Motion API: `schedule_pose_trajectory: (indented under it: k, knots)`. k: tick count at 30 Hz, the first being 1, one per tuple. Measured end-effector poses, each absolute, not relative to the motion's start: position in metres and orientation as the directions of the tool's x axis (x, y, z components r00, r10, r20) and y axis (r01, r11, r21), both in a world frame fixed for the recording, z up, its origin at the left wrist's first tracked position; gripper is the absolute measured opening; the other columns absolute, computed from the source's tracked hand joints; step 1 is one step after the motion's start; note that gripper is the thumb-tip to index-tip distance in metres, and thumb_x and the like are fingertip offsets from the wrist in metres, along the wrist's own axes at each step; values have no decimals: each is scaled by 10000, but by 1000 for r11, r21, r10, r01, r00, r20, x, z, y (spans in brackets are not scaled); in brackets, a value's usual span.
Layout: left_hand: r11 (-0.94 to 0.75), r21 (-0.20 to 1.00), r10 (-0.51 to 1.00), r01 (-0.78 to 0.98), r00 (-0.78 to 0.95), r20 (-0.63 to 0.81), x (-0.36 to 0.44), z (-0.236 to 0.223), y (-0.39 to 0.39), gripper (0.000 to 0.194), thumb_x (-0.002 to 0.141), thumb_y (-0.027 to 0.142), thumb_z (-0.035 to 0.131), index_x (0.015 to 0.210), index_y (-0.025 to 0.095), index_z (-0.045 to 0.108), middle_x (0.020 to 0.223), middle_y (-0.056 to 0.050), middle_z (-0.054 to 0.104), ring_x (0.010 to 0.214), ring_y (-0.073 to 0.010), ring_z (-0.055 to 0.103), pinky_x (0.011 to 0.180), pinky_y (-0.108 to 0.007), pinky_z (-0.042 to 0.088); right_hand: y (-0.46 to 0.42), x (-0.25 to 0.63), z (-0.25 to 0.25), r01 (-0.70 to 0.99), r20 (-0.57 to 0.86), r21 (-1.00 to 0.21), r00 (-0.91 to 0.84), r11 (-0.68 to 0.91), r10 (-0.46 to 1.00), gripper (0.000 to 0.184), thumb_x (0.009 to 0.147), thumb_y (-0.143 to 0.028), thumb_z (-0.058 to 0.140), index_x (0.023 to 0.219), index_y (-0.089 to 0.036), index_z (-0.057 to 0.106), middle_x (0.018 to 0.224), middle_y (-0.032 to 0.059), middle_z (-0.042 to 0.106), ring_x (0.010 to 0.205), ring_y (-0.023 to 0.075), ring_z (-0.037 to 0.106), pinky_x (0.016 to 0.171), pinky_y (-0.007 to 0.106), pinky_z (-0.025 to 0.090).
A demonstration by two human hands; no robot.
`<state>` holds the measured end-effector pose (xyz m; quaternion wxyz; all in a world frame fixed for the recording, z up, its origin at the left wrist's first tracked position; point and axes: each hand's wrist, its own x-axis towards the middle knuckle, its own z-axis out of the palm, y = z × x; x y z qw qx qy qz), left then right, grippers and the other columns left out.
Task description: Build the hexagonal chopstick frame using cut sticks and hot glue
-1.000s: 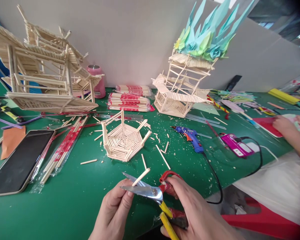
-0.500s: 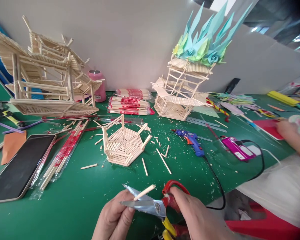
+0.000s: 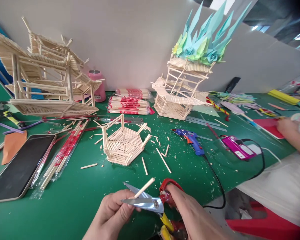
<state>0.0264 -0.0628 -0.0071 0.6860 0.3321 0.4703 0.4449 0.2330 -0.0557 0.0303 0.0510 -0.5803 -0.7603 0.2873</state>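
Note:
My left hand (image 3: 115,210) pinches a short wooden stick (image 3: 146,186) near its lower end. The stick lies between the parted blades of a pair of scissors (image 3: 152,204), whose handles are red and yellow. Wrapped round those handles is my right hand (image 3: 190,208). Beyond my hands, a small polygonal frame (image 3: 125,141) of wooden sticks stands on the table, with a slatted base and several short uprights. Loose cut sticks (image 3: 163,160) and crumbs lie beside it.
A blue glue gun (image 3: 191,140) lies to the right, its cable running toward me. Stick-built models (image 3: 55,106) stand at the back. A phone (image 3: 20,166) and bagged sticks (image 3: 65,150) are on the left. At far right, another person's hand (image 3: 291,128) works over a red item.
The view has tilted slightly, so both hands sit a little lower than at first. The stick stays between the scissor blades, which look slightly closer together. The other person's hands have shifted.

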Motion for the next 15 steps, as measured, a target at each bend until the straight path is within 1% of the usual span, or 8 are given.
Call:
schedule_pose_trajectory:
  k: [1, 3, 6, 8, 10, 12, 14, 15]
  knots:
    - [453, 823, 889, -343, 244, -388, 25, -6, -61, 342, 681, 504, 667, 620, 167, 685, 527, 15, 479, 509, -86, 372, 494, -195, 307, -55, 233, 31, 848, -252, -501, -333, 172, 909, 490, 588, -200, 599, 1070, -159, 520, 1036, 125, 663, 930, 274, 635, 730, 317, 531]
    - [539, 735, 837, -412, 358, -413, 24, -4, -57, 343, 661, 492, 693, 598, 155, 675, 476, 44, 372, 471, -67, 255, 463, -203, 208, -55, 233, 31, 835, -239, -516, -355, 192, 904, 456, 572, -172, 574, 1026, -159, 526, 979, 115, 679, 880, 265, 650, 714, 313, 532]
    - [558, 691, 824, -459, 404, -397, 25, -5, -54, 339, 667, 480, 696, 615, 145, 679, 463, 59, 322, 464, -59, 222, 466, -211, 177, -55, 231, 29, 819, -218, -540, -360, 196, 907, 437, 559, -152, 557, 994, -169, 519, 935, 97, 692, 843, 253, 666, 687, 286, 537]
    - [532, 706, 844, -468, 363, -396, 27, -7, -54, 335, 670, 481, 694, 656, 146, 689, 471, 58, 349, 468, -56, 244, 468, -200, 199, -55, 229, 26, 818, -219, -546, -345, 178, 913, 419, 561, -147, 558, 977, -175, 517, 917, 88, 698, 839, 249, 672, 672, 269, 542]
    - [492, 739, 871, -460, 270, -411, 31, -8, -56, 316, 673, 469, 697, 706, 156, 698, 525, 32, 465, 511, -67, 339, 513, -191, 276, -55, 227, 24, 827, -226, -539, -324, 159, 919, 405, 563, -141, 567, 964, -177, 520, 901, 82, 700, 823, 247, 676, 671, 270, 546]
    - [451, 773, 890, -446, 170, -422, 33, -8, -58, 286, 678, 446, 702, 744, 167, 702, 640, -5, 576, 616, -99, 439, 616, -207, 346, -55, 225, 23, 836, -225, -529, -301, 143, 927, 403, 567, -140, 585, 964, -182, 527, 915, 77, 696, 825, 240, 674, 684, 271, 547]
    - [432, 778, 898, -457, 137, -418, 34, -9, -59, 272, 677, 439, 705, 741, 175, 704, 670, -12, 590, 655, -114, 455, 646, -218, 353, -55, 225, 24, 844, -223, -520, -280, 129, 934, 411, 578, -143, 604, 981, -191, 533, 947, 72, 688, 858, 235, 666, 690, 262, 550]
    - [442, 760, 894, -477, 164, -417, 34, -10, -59, 275, 669, 443, 710, 724, 174, 704, 617, 1, 555, 616, -104, 428, 609, -212, 338, -55, 226, 24, 845, -220, -518, -281, 132, 934, 432, 583, -151, 616, 1005, -195, 533, 964, 70, 684, 880, 234, 661, 691, 256, 551]
